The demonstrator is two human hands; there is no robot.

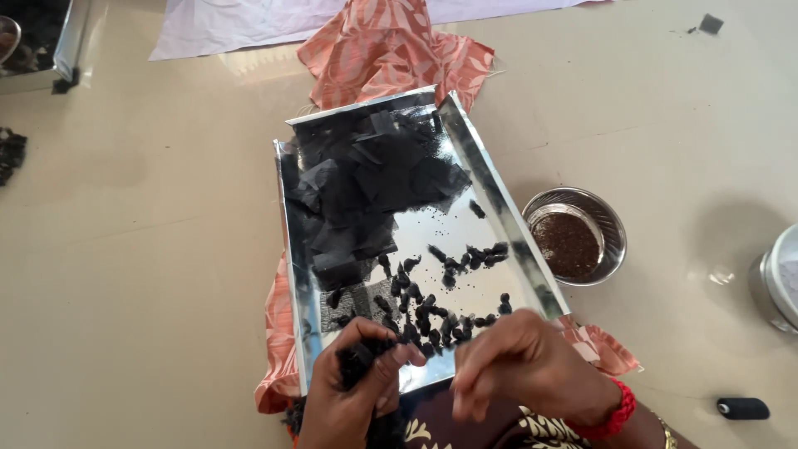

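Both of my hands were at the bottom edge, nearest to me. My left hand [349,391] was curled shut around a tuft of black material [356,362], fingers wrapped over it at about seven o'clock from the middle of the tray. My right hand [519,362] sat just beside it at five o'clock, fingers bent down and loosely pinched together; I could not tell whether it held anything. A red bangle [613,416] circled that wrist.

Going from the biggest things down: the beige floor [133,249] filled most of the view. On it lay an orange patterned cloth [391,46], showing at twelve o'clock and again under the tray's near corners. On the cloth rested a shiny metal tray [490,187] with raised sides. A heap of black fabric squares [366,187] filled its far half, toward eleven o'clock. Small black rolled pieces [432,320] were scattered over its near half, close to my fingers.

At three o'clock from the tray, just beside its right wall, stood a steel bowl [611,220] holding dark brown seeds [567,244]. Farther right, a metal tin [777,283] was cut off by the edge. At four o'clock lay a small black cylinder [742,407], well apart from my hand.
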